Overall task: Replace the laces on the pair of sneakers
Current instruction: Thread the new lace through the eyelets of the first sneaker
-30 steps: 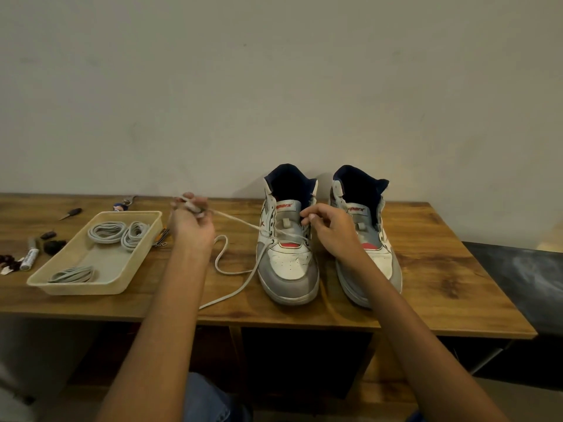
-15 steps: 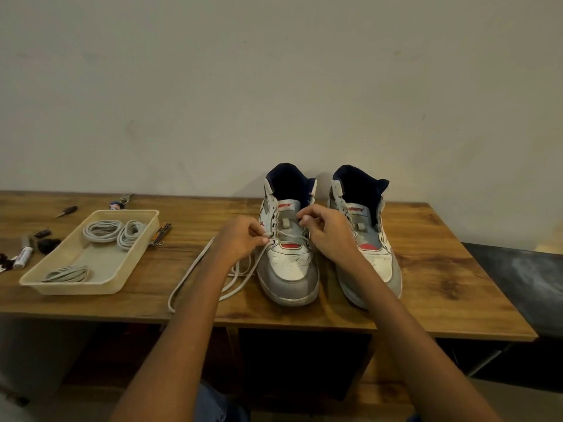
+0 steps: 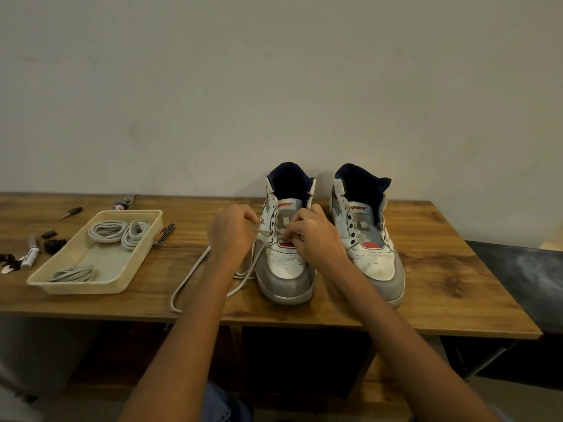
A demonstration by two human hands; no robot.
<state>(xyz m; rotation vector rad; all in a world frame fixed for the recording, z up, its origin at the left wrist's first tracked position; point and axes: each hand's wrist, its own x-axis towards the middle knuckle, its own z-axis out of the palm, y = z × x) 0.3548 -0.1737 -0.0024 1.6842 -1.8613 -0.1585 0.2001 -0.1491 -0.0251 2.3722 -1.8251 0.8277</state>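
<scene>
Since a moment ago the left hand (image 3: 233, 236) has risen slightly beside the left sneaker (image 3: 286, 254), its curled fingers pinching the white lace (image 3: 195, 269) at an eyelet. The right hand (image 3: 316, 239) hides the tongue; its curled fingers' grip cannot be made out. Both sneakers stand on the desk (image 3: 441, 284); slack lace trails toward the front edge.

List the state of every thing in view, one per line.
left sneaker: upright, lace through lowest eyelets only
right sneaker: upright, unlaced
white lace: partly threaded, loose ends trailing on table
left hand: pinching the lace
right hand: fingers curled at the eyelets
tray: holds three coiled laces
marker: lying flat
</scene>
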